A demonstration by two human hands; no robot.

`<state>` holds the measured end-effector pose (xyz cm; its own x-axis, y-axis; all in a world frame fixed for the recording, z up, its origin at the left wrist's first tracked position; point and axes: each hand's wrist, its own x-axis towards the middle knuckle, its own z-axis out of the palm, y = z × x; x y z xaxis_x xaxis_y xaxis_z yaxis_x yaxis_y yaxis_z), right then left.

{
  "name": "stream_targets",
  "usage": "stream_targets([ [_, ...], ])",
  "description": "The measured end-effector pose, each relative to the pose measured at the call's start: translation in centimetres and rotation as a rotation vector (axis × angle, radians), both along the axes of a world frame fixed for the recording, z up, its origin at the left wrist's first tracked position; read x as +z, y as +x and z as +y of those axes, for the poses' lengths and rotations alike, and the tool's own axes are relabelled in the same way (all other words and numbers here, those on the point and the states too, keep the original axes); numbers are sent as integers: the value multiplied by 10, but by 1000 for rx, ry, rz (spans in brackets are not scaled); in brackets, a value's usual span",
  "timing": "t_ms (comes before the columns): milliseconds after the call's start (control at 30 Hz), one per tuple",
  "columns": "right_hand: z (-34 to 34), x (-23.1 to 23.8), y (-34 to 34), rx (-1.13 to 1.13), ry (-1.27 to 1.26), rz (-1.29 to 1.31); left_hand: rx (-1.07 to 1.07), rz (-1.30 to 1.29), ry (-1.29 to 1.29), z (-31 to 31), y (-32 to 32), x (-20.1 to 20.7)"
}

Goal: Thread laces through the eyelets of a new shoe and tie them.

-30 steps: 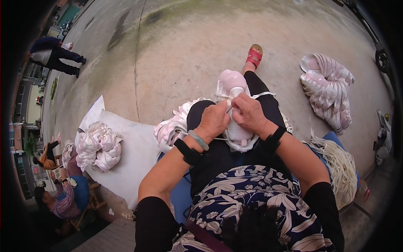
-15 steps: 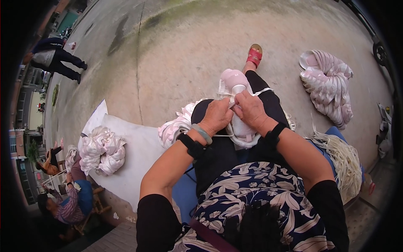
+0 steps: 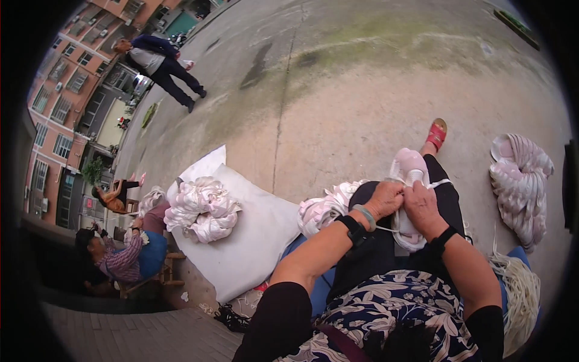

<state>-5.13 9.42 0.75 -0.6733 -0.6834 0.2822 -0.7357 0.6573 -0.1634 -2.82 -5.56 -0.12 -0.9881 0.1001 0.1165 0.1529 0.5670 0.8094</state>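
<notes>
A pink and white shoe upper (image 3: 409,160) lies over my thighs, its toe pointing away from me. My left hand (image 3: 386,199) and my right hand (image 3: 422,209) meet above its middle, thumbs and fingers pinched close together on a white shoelace. Loose lace (image 3: 443,182) sticks out to the right of the upper, and another strand hangs below my left hand. The exact spot between the fingertips is mostly covered. Left of my knee sits a bundle of similar uppers (image 3: 325,208).
A coiled bundle of uppers (image 3: 202,210) rests on a white sheet (image 3: 259,241) at left; another bundle (image 3: 522,187) is on the ground at right. Off-white laces (image 3: 515,289) hang beside my right arm. A seated person (image 3: 123,256) works at left; another person (image 3: 160,66) stands farther off.
The view has swung left and up, so my hands and the uppers appear farther right and lower. Both hands stay pinched over the same upper, with their fingertips closer together.
</notes>
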Motion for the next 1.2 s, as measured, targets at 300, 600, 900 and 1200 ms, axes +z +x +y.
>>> stream_targets([
  [300, 8, 6, 14, -33, -17, -122, 215, -70, 43, 16, 6, -19],
  [600, 266, 6, 23, -310, 9, -65, 296, -79, -127, 2, 18, 8],
  [900, 338, -41, 63, -501, 233, -386, 353, -105, -225, 19, 23, 15],
  [1200, 157, 8, 1, 7, -323, -308, 167, 19, -249, 22, 0, 29],
])
